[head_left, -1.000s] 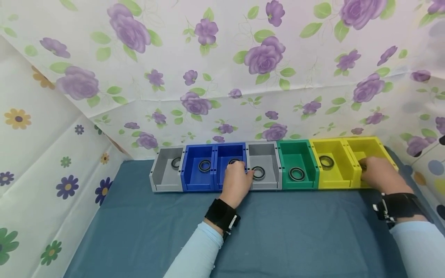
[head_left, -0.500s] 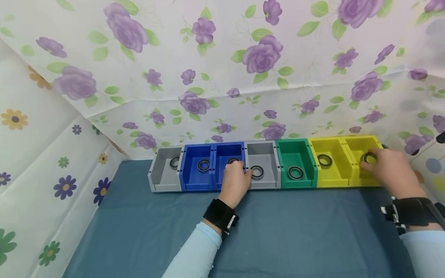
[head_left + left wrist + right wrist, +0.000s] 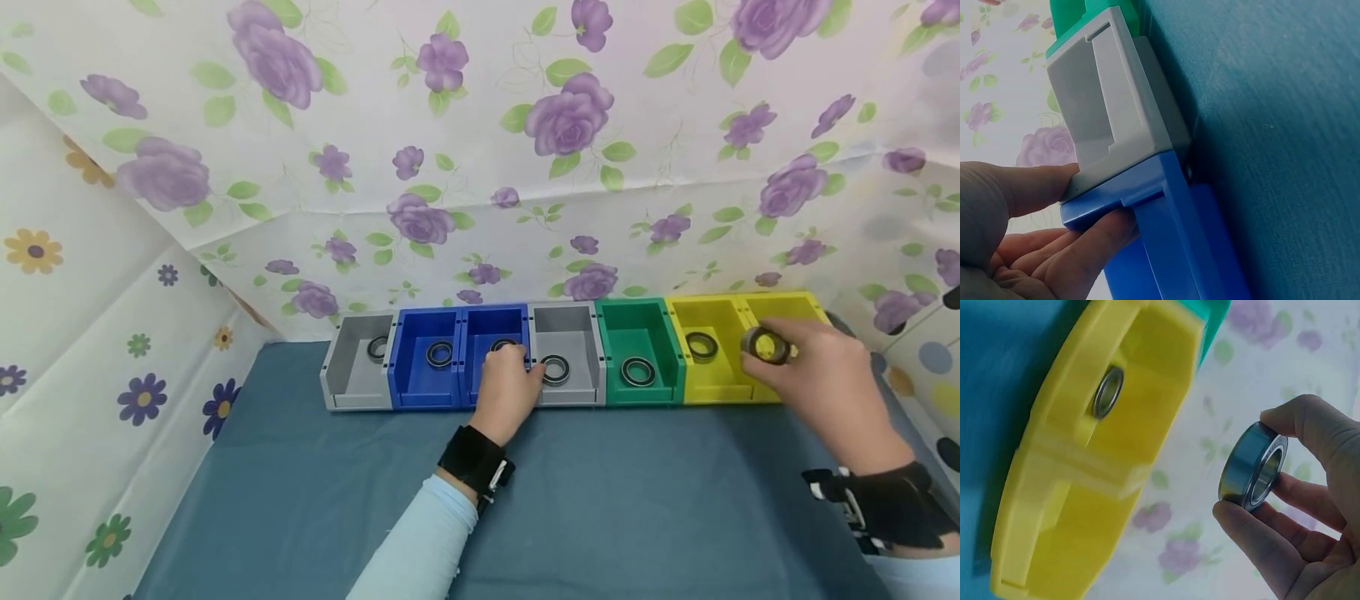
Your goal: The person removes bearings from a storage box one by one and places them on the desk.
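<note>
My right hand (image 3: 832,383) pinches a ball bearing (image 3: 1252,465) between thumb and fingertips, raised above the two yellow bins. In the right wrist view the bearing's metal outer side and open bore show. My left hand (image 3: 510,387) grips the touching walls of the right blue bin (image 3: 1166,244) and the middle grey bin (image 3: 1132,94), thumb on the grey side and fingers on the blue side. Behind its knuckles, part of a bearing (image 3: 502,343) shows in that blue bin. The right yellow bin (image 3: 1075,537) shows a bare floor in the right wrist view.
The bins form one row against the flowered backdrop (image 3: 450,167). Single bearings lie in the left grey (image 3: 377,348), left blue (image 3: 439,354), middle grey (image 3: 556,370), green (image 3: 637,372) and left yellow (image 3: 702,346) bins. Blue cloth (image 3: 637,500) covers the table in front.
My right hand has lifted the bearing out of the right yellow bin and brought it up and leftward. My left hand has stayed at the blue and grey bins.
</note>
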`<act>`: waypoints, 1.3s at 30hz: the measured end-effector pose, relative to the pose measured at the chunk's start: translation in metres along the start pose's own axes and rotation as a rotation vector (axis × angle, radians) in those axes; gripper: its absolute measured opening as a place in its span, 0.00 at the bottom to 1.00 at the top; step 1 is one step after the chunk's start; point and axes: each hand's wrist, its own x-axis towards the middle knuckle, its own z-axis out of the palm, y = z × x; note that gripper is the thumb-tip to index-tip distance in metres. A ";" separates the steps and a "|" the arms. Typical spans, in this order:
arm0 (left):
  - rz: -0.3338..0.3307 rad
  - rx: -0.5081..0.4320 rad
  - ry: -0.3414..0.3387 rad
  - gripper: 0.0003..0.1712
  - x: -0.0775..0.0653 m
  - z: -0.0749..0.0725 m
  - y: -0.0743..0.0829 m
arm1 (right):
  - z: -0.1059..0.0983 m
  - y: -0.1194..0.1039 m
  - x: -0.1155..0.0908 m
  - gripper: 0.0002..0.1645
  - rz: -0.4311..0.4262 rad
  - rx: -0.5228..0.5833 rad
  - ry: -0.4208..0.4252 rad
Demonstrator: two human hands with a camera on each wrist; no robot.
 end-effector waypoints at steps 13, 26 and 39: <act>0.039 -0.055 -0.005 0.09 0.000 -0.001 -0.003 | 0.028 -0.026 -0.043 0.32 -0.028 0.097 -0.181; 0.038 -0.054 -0.011 0.13 0.000 -0.001 -0.003 | 0.075 -0.013 -0.061 0.25 -0.014 0.109 -0.292; 0.042 -0.060 -0.013 0.19 0.000 -0.001 -0.003 | 0.084 -0.005 -0.058 0.27 -0.032 0.094 -0.326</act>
